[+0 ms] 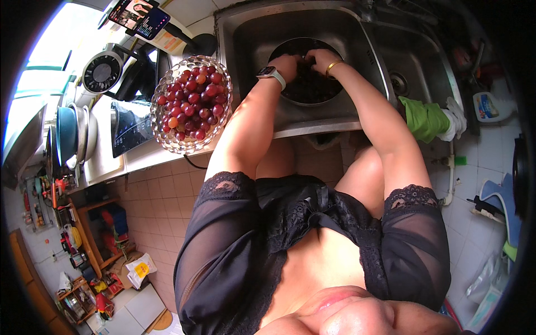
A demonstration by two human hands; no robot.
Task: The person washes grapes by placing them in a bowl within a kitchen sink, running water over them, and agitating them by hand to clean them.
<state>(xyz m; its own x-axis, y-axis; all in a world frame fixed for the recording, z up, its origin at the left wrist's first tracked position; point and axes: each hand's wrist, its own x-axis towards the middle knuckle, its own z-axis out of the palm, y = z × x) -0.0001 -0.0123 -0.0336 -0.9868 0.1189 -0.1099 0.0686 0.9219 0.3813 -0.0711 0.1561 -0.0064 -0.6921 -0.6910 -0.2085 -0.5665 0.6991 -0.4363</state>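
A round metal bowl (317, 102) sits in the left basin of a stainless steel sink (251, 39). Its contents are dark and hard to make out; small round shapes like grapes show faintly. My left hand (286, 67), with a watch at the wrist, reaches over the bowl's left side, fingers down inside. From the right comes my right hand (323, 60), a gold bangle at its wrist, its fingertips close to the left ones. Shadow hides what the fingers hold. Left of the sink, a beaded clear glass bowl (157, 121) is heaped with loose red grapes (193, 98).
A phone (139, 19) on a stand rises behind the glass bowl, near a small fan (101, 72) and an induction cooktop (132, 125). Green cloth (425, 119) hangs over the sink's right front edge, beside the second basin (412, 54). Stacked bowls (67, 136) stand far left.
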